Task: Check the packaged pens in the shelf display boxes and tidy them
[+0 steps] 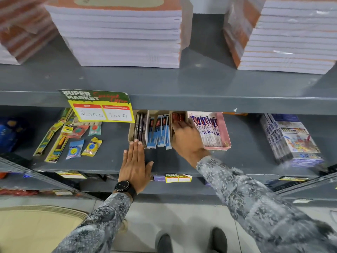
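Note:
A brown cardboard display box (pixel 131 127) on the middle grey shelf holds dark packaged pens (pixel 139 127), blue-and-white packaged pens (pixel 159 133) and red packaged pens (pixel 177 116) in separate slots. Beside it on the right a pink display box (pixel 225 131) holds purple-and-white packaged pens (pixel 207 129). My left hand (pixel 135 166) lies flat on the shelf, fingertips touching the cardboard box's front edge. My right hand (pixel 187 141) reaches into the slot with the red pens, fingers spread over them; I cannot tell whether it grips any.
Loose yellow and blue toy packets (pixel 73 141) lie on the shelf to the left under a yellow price sign (pixel 102 108). A wrapped bundle of boxes (pixel 291 139) sits at the right. Stacks of notebooks (pixel 124 33) fill the shelf above.

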Tool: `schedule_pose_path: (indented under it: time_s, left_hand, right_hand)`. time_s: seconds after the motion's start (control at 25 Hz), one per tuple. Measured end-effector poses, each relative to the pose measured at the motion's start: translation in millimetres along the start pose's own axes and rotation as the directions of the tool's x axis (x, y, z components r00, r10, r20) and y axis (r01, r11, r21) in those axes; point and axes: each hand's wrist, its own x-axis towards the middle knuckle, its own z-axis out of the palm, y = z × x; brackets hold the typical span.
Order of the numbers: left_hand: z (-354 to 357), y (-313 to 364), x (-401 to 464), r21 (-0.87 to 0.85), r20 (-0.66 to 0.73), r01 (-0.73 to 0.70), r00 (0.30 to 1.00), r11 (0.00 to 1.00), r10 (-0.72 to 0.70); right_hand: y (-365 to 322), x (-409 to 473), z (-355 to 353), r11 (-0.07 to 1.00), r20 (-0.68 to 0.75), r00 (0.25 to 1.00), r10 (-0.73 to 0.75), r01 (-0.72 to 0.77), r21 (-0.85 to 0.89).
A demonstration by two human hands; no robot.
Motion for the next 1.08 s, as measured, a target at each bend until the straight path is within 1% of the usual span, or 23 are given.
schedule_pose_path:
  time_s: [0.04,0.08,0.12,0.16,0.2,0.24,0.28,0.4,0.48,0.56,0.64,0.72,0.8,0.84,0.96,1.08]
  left_hand:
    - [0,-2,-2,0.013,0.028,-0.009,1.0,1.0,0.009]
    - [1,-3,-4,0.019,0.053,-0.014,0.999,1.0,0.013]
    - [2,-5,-5,0.017,0.066,-0.013,0.998,1.0,0.012]
    - [3,-5,-4,0.009,0.075,-0.008,0.997,1.0,0.008]
    - [3,-5,-4,0.004,0.087,-0.003,0.996,1.0,0.003]
    - [4,-6,-4,0.004,0.097,-0.004,0.995,1.0,0.003]
    - [5,-7,-4,0.006,0.104,-0.006,0.995,1.0,0.005]
    - [9,-9,-7,0.001,0.12,0.009,0.993,1.0,-0.009]
    - [10,-9,-8,-0.002,0.11,0.004,0.994,1.0,-0.004]
    - [11,-10,-8,0.006,0.106,-0.004,0.994,1.0,0.004]
    - [12,-9,-8,0.015,0.103,-0.005,0.995,1.0,0.003]
    - [12,-9,-7,0.018,0.111,-0.004,0.994,1.0,0.002]
    - [11,-8,-7,0.048,0.121,-0.009,0.993,0.999,0.004]
    - [10,-8,-7,0.064,0.139,-0.006,0.99,0.998,-0.003]
    - [10,-9,-5,0.08,0.149,-0.001,0.989,0.997,-0.011]
    - [11,-10,-6,0.057,0.157,0.011,0.987,0.998,-0.019]
  right_hand:
    - [-13,-7,3,0.998,-0.066,0.997,-0.037,0.041,0.056]
    - [-29,-14,6,0.99,-0.027,0.993,-0.113,0.115,0.085]
    - [-44,-19,12,0.978,0.084,0.978,-0.19,0.182,0.101]
    - [-54,-22,15,0.972,0.216,0.95,-0.226,0.205,0.113]
    - [-59,-21,19,0.974,0.339,0.915,-0.218,0.185,0.127]
    - [-59,-19,23,0.978,0.412,0.888,-0.203,0.164,0.129]
    - [-59,-15,27,0.98,0.433,0.88,-0.195,0.157,0.121]
    - [-60,-8,33,0.986,0.398,0.902,-0.166,0.157,0.055]
    - [-62,-8,36,0.987,0.384,0.91,-0.158,0.143,0.068]
    - [-63,-8,41,0.99,0.327,0.935,-0.136,0.115,0.081]
    - [-62,-3,47,0.995,0.298,0.95,-0.095,0.085,0.045]
    - [-63,4,55,0.999,0.373,0.927,-0.034,0.018,0.046]
    - [-66,10,61,0.993,0.52,0.854,0.029,-0.083,0.081]
    - [-67,12,64,0.99,0.556,0.83,0.048,-0.113,0.084]
    - [-69,13,72,0.987,0.511,0.856,0.078,-0.14,0.084]
    - [-69,16,71,0.983,0.544,0.835,0.081,-0.158,0.097]
